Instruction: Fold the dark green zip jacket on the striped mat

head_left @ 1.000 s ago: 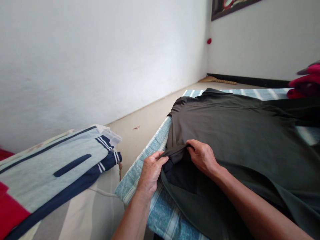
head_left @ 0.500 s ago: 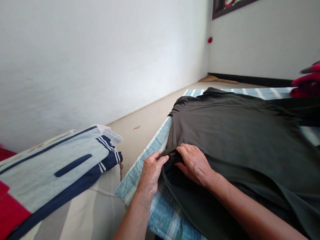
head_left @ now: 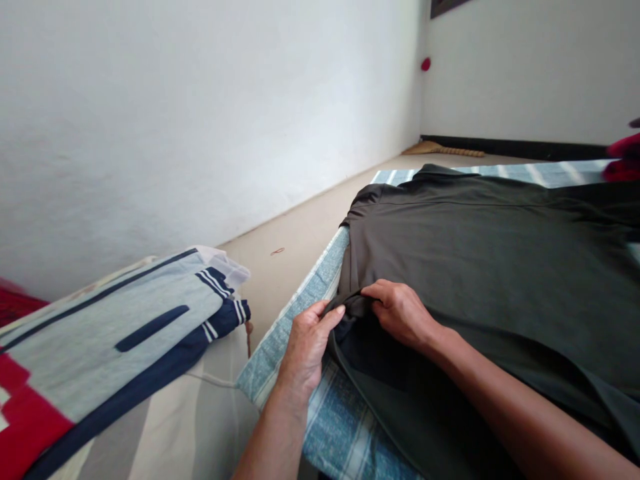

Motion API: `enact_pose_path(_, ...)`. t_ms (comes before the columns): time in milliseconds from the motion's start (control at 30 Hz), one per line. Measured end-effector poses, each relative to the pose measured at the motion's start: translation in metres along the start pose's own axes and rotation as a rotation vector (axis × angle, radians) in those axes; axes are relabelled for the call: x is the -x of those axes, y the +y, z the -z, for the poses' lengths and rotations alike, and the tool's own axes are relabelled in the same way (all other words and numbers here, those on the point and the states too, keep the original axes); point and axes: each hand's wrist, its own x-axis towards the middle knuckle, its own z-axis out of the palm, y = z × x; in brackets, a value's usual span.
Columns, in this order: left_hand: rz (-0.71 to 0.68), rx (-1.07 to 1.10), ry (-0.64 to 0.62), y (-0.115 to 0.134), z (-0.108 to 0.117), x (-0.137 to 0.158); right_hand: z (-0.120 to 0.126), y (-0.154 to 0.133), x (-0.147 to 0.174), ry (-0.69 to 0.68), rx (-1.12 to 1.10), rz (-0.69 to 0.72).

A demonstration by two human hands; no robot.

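A dark olive-black shirt (head_left: 475,247) lies spread over a blue-and-white striped cloth (head_left: 335,413), its collar at the far side. At the shirt's near left edge my left hand (head_left: 307,340) pinches the fabric between thumb and fingers. Just to its right, my right hand (head_left: 400,313) grips a fold of the same shirt, fingers curled and thumb hidden by the cloth. Between the two hands the fabric is bunched. Below them the lower part of the shirt hangs open in a loose curve, showing its darker inside.
On the left, a grey jacket with navy trim (head_left: 150,327) lies folded on a striped surface (head_left: 165,427), beside red cloth (head_left: 30,413). A broom (head_left: 445,150) lies on the floor by the far wall. Pink-red fabric (head_left: 625,157) sits at the right edge.
My right hand has shifted slightly right and closed into a tighter grip, lifting the shirt's fold. My left hand keeps its pinch. The camera view has turned a little.
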Motion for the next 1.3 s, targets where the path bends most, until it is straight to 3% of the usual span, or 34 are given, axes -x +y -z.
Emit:
enact_pose_path(167, 0.010, 0.004, 0.006, -0.0003, 0.0004, -0.0007, 0.0006, 0.0084, -0.0022, 0.029, -0.108, 0.003)
enact_pose_path(433, 0.077, 0.021, -0.059, 0.0026, 0.0013, 0.0052, -0.0005, 0.0074, -0.0020, 0.037, -0.092, 0.007)
enact_pose_path(1300, 0.035, 0.002, -0.139, 0.0036, 0.0074, 0.0072, -0.0032, 0.0099, -0.0012, 0.065, -0.125, -0.014)
